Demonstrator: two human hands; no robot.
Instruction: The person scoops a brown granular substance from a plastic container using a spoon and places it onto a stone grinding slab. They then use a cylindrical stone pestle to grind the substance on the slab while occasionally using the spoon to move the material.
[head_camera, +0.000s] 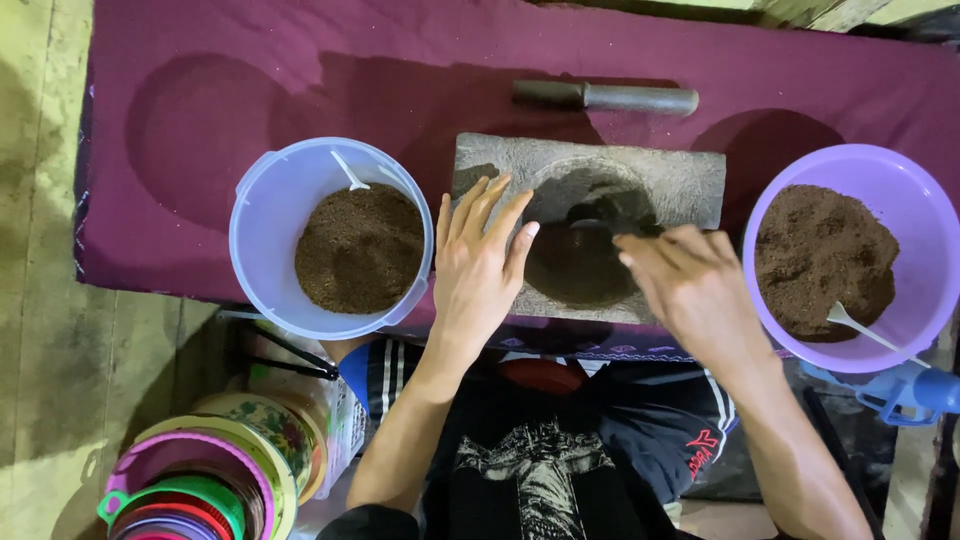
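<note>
Left hand (478, 262) flat, fingers spread, on rough stone mortar (690, 180); right hand (690, 285) blurred, grip unclear.

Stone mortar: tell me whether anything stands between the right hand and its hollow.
Nothing visible does. The right hand is already over the stone mortar, fingers at the edge of its dark hollow. The left hand rests flat on the stone's left side, clear of it.

Bright, warm light falls from above and in front, throwing large round shadows onto the maroon cloth (300, 60) along the far edge of the counter (120, 230). The right hand (690, 285) is smeared by motion blur, while the left hand (480, 265) stays sharp. The bottom edge falls dim, with mild colour noise
</note>
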